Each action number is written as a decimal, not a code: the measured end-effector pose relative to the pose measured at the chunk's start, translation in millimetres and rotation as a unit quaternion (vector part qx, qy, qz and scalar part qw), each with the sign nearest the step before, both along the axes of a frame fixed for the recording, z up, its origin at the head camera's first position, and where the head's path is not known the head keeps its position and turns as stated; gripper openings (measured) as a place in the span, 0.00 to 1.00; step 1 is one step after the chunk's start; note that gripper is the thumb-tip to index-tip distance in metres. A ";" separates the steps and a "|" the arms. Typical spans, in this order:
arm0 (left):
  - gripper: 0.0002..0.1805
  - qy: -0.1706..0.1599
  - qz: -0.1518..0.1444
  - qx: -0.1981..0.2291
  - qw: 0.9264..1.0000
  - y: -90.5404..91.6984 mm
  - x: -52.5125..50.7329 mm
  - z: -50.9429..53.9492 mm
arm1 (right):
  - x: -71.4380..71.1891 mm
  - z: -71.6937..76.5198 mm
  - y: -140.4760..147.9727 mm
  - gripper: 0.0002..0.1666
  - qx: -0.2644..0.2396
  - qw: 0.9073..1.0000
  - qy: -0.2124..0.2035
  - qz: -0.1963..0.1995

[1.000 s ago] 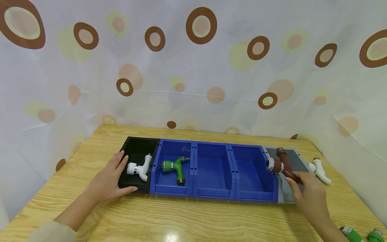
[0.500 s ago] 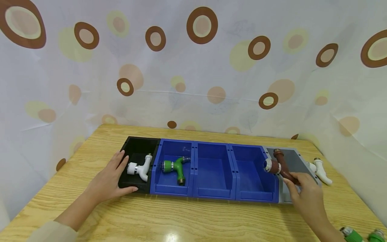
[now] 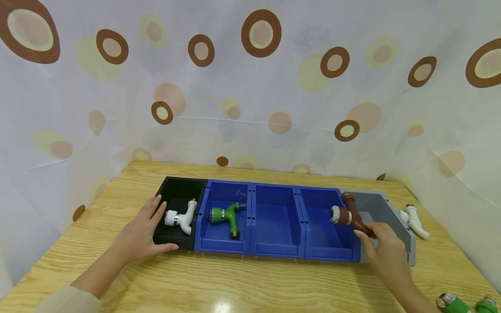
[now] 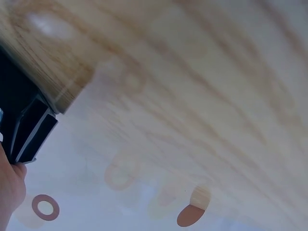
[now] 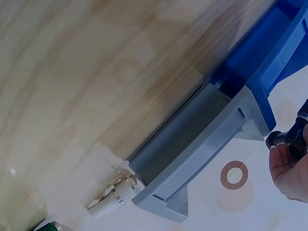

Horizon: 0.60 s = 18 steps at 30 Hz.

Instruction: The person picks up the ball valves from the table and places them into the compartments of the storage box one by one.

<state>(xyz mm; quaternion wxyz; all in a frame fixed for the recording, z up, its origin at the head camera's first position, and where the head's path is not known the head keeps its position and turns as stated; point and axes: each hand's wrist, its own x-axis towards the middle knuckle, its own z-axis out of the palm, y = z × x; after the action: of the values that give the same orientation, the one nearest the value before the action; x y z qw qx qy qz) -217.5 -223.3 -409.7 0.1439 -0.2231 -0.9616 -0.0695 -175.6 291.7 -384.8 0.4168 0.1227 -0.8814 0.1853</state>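
Observation:
In the head view my right hand (image 3: 385, 250) pinches one end of a dark red faucet (image 3: 352, 216) with thumb and fingers. The faucet is held above the border between the rightmost blue bin (image 3: 332, 254) and the grey bin (image 3: 407, 243). Part of that hand and the faucet (image 5: 294, 137) also show in the right wrist view. My left hand (image 3: 138, 232) rests with spread fingers on the side and front edge of the black bin (image 3: 182, 184). A white faucet (image 3: 185, 217) lies in the black bin, close to those fingers, without being held.
Inside the leftmost blue bin (image 3: 205, 245) lies a green faucet (image 3: 228, 217). Another white faucet (image 3: 415, 222) lies on the table right of the grey bin. Two green-bodied pieces, including one threaded piece (image 3: 454, 302), sit at the lower right, cut off by the frame.
My right hand has moved left with the dark red faucet, from over the grey bin toward the rightmost blue bin. My left hand has stayed in place.

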 end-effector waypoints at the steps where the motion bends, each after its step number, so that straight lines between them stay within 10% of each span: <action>1: 0.60 -0.004 0.001 0.000 1.000 0.1 0.0 0.1 | -0.2 0.0 -1.8 0.14 -0.001 1.000 -0.002 0.001; 18: 0.63 0.010 -0.005 0.003 1.000 -0.2 -0.7 -3.0 | -7.8 -1.6 -26.1 0.14 -0.010 0.999 0.022 0.044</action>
<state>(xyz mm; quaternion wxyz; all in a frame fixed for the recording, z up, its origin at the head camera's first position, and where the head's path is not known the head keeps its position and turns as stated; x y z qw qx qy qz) -218.2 -223.5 -412.7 0.1537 -0.2284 -0.9587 -0.0709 -183.4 265.6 -386.4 0.4290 0.1614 -0.8639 0.2090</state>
